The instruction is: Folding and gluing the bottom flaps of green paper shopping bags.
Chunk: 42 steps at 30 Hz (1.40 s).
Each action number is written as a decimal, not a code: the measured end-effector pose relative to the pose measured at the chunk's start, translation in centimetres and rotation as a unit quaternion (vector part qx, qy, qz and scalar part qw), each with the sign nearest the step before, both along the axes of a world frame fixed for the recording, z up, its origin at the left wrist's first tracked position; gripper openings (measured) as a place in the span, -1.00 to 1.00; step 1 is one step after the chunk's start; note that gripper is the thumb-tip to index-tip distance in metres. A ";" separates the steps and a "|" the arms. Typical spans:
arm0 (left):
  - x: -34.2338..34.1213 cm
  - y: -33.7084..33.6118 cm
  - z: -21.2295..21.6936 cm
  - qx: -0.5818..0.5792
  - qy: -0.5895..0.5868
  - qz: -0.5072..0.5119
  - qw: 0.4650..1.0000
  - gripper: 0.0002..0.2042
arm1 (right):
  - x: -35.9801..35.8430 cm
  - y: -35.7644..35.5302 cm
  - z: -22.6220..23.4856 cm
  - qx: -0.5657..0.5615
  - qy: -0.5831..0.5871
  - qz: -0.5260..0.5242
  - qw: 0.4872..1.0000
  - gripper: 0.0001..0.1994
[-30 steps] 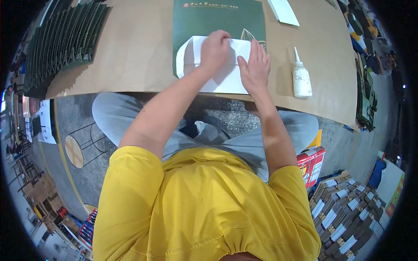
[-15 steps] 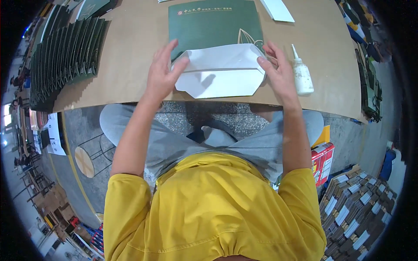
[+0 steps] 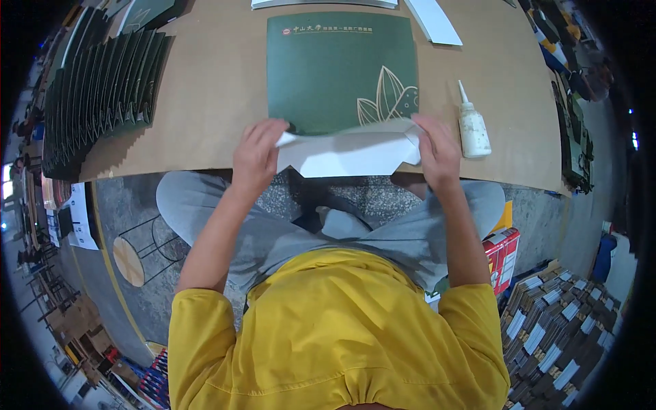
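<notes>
A green paper bag [image 3: 321,82] with a gold outline of leaves lies flat on the table in front of me. At its near end the white bottom flaps [image 3: 348,156] are partly folded up and reach over the table's edge. My left hand [image 3: 255,154] grips the left end of these flaps, fingers curled over the fold. At the right end my right hand [image 3: 439,152] does the same, thumb below and fingers on top. Right of that hand stands a white squeeze bottle [image 3: 475,131] with a pointed nozzle, touched by neither hand.
Folded green bags [image 3: 102,96] stand in a row on the left of the brown table [image 3: 212,82]. White card strips [image 3: 434,22] lie at the back. Below right are a red box [image 3: 502,260] and stacked bundles of card [image 3: 560,328]; a round stool [image 3: 130,262] stands left.
Both hands have come nearer to me and closed on the ends of the flaps. The flaps have lifted and folded, and the bag has slid toward me, showing more of its front.
</notes>
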<state>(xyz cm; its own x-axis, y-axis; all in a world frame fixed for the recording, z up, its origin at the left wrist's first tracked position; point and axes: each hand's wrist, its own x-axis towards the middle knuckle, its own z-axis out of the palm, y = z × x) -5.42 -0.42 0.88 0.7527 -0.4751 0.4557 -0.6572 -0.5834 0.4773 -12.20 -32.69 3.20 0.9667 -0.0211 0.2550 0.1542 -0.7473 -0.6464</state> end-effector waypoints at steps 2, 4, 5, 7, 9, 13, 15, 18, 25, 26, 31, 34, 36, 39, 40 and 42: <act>-1.3 0.0 -0.2 0.009 -0.007 0.008 1.000 -0.65 | -1.1 -0.1 -1.1 -0.022 -0.137 0.033 0.990 -0.71; -2.2 0.3 -0.9 -0.001 -0.086 0.006 0.996 -0.66 | -2.2 0.2 -1.4 -0.042 -0.133 0.026 0.990 -0.76; -2.8 0.4 -0.9 0.017 -0.087 0.000 0.996 -0.67 | -2.9 0.2 -1.4 -0.060 -0.148 0.038 0.986 -0.76; -3.3 0.4 -0.6 0.024 -0.078 -0.006 0.997 -0.67 | -3.8 0.1 -1.7 -0.097 -0.153 0.047 0.982 -0.78; -3.4 0.5 -0.5 0.032 -0.073 -0.011 0.997 -0.67 | -3.8 0.4 -1.5 -0.092 -0.150 0.041 0.983 -0.78; -3.3 0.6 -0.8 0.019 -0.046 -0.004 0.999 -0.65 | -3.2 0.5 -1.1 -0.104 -0.140 0.041 0.984 -0.79; -3.5 0.6 -0.9 0.010 -0.032 0.002 0.999 -0.64 | -3.2 0.4 -1.2 -0.100 -0.141 0.044 0.984 -0.77; -3.7 0.8 -1.2 -0.010 -0.010 0.007 1.000 -0.59 | -3.3 0.4 -1.1 -0.098 -0.138 0.048 0.984 -0.75; -3.6 0.8 -1.5 -0.038 0.010 0.022 0.999 -0.51 | -2.8 0.3 -0.9 -0.094 -0.134 0.044 0.986 -0.75; -3.6 0.8 -1.5 -0.041 0.010 0.019 0.999 -0.50 | -2.7 0.3 -1.0 -0.094 -0.134 0.044 0.986 -0.75; -3.2 0.9 -0.8 -0.069 0.056 0.007 0.996 -0.52 | -2.3 0.2 -0.8 -0.073 -0.128 0.053 0.988 -0.81; -2.2 1.6 0.3 -0.111 0.138 -0.018 0.984 -0.54 | -1.7 -0.3 -0.4 -0.046 -0.097 0.074 0.992 -0.77; -1.4 2.7 0.0 -0.141 0.195 -0.036 0.970 -0.55 | -1.5 0.0 0.3 0.149 0.010 0.034 0.988 -0.73; 0.5 3.6 -0.3 -0.358 0.486 -0.027 0.797 -0.59 | -0.4 -1.1 0.8 0.418 0.164 -0.023 0.893 -0.67; 1.1 3.9 -0.1 -0.358 0.486 -0.027 0.797 -0.59 | 0.3 -1.9 0.8 0.494 0.211 -0.037 0.843 -0.64; 2.2 4.3 0.2 -0.036 0.291 -0.040 0.955 -0.65 | 1.0 -3.7 -0.1 0.482 0.251 -0.029 0.839 -0.66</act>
<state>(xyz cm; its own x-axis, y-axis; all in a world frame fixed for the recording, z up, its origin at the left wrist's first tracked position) -3.23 3.92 1.07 0.8512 -0.5248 0.0055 -0.3098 -0.4941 0.8123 -11.20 -36.43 3.08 0.9376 -0.0343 -0.3460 -0.3363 0.1634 -0.9275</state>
